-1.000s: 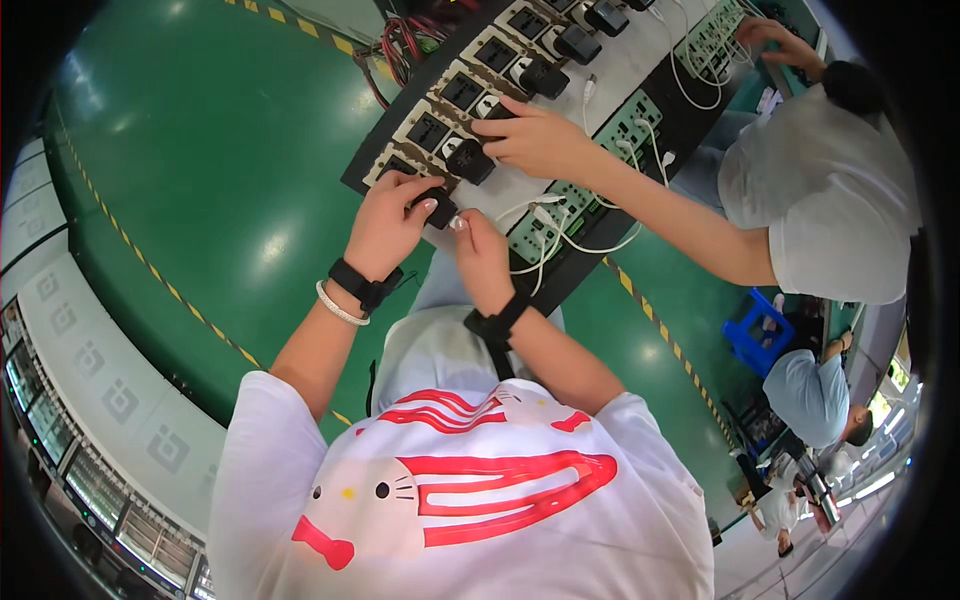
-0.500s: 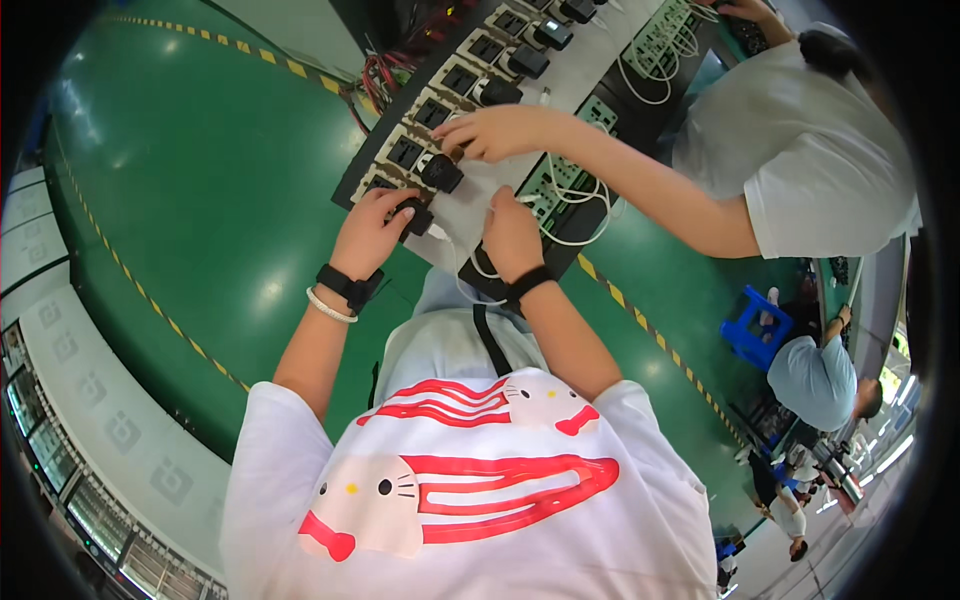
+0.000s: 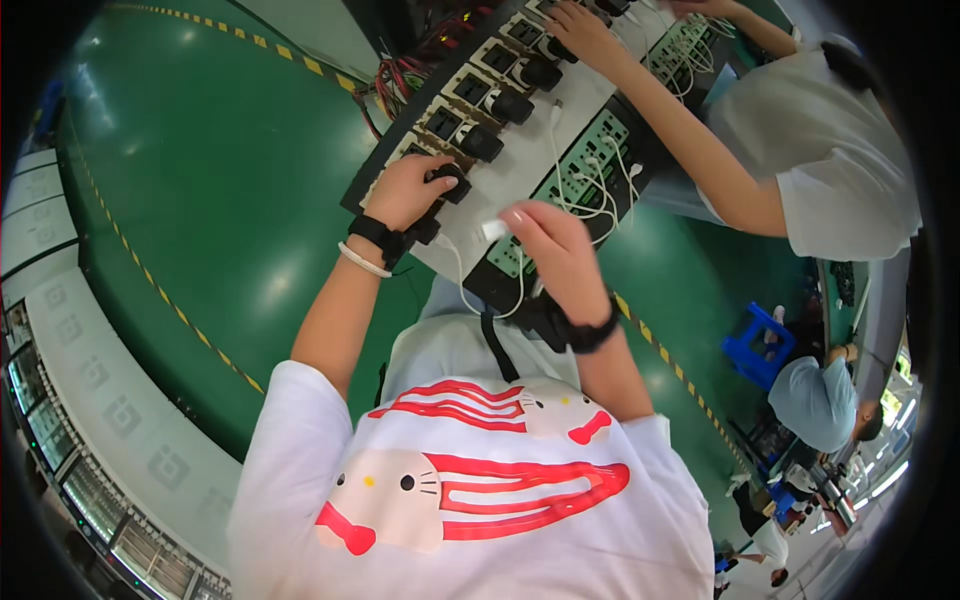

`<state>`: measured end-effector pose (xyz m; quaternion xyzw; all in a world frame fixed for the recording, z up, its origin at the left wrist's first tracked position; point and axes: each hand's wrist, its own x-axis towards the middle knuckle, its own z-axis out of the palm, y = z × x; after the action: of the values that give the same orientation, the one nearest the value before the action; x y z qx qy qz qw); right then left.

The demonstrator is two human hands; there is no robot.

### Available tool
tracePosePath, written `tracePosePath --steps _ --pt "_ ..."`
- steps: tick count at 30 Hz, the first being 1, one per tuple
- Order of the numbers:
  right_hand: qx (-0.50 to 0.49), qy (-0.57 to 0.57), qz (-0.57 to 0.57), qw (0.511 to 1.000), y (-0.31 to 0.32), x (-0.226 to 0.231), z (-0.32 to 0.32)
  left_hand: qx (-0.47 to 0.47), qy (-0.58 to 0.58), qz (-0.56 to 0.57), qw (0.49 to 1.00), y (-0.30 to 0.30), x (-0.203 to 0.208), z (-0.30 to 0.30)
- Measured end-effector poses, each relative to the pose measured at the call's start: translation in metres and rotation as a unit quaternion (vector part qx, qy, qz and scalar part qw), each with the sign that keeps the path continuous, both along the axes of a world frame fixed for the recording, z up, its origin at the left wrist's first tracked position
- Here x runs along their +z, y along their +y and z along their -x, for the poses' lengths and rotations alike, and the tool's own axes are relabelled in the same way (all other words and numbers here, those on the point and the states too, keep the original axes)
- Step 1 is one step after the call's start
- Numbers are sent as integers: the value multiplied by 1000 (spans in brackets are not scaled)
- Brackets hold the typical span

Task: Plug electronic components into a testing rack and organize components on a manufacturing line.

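A row of black power adapters [image 3: 478, 142] is plugged into sockets along a slanting panel. My left hand [image 3: 405, 195] is closed on one black power adapter [image 3: 452, 184] near the close end, thumb and fingers around its sides. Just below it, a nearer black adapter [image 3: 427, 231] has a white cable [image 3: 462, 285] running from it. My right hand [image 3: 560, 255], slightly blurred, pinches a white cable plug [image 3: 494, 230] in the air over the panel's edge. Beside it lies a green socket board [image 3: 508, 257] with white cables attached.
A co-worker's hand [image 3: 590, 40] reaches to adapters farther up the row, their arm crossing from the right. Red wires [image 3: 400, 80] bunch behind the panel. More green boards [image 3: 605, 140] with loose white cables line its right side. A blue stool [image 3: 757, 345] stands at right.
My left hand has gone from the nearest adapter to the one beyond it. My right hand has lifted off the green board with a white plug. The co-worker's hand has moved farther up the row.
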<state>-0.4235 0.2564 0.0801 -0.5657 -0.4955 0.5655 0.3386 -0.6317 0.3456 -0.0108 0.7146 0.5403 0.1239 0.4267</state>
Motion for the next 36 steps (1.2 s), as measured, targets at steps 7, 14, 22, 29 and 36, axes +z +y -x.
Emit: tracePosePath --steps 7,14,22,29,36 --pt "-160 -72 37 984 -12 -141 47 31 25 19 999 -1 3 -7" --pt "-135 -12 86 987 -9 -134 45 32 23 32 999 3 1 -7" --pt "-172 -38 -24 984 -6 -139 56 49 5 38 998 2 3 -7" --pt "-103 -83 -3 991 7 -132 55 22 34 11 999 1 3 -9" --pt "-21 -191 -63 979 15 -100 36 -4 45 12 999 4 7 -9"
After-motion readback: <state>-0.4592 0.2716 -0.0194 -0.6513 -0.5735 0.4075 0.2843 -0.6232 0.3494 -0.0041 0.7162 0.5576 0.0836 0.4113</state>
